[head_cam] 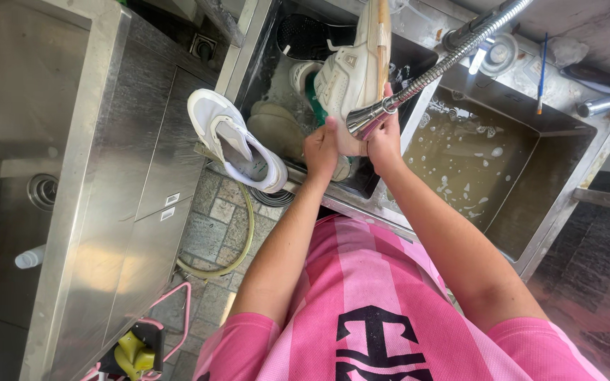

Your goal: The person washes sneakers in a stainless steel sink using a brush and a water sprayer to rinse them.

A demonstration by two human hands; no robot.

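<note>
shoe under the spray at the double sink

the steel double sink [418, 212] fills the view: its right basin [488, 169] holds murky, sudsy water, its left basin [277, 77] pale insoles and a dark, hard-to-read item. a second white sneaker [238, 141] lies on the rim, well apart. the white shoe [351, 70] stands upright over the left basin, top cut off. left hand [321, 148] grips its heel; right hand [384, 137] wraps the spray head [368, 118] against it.
</note>
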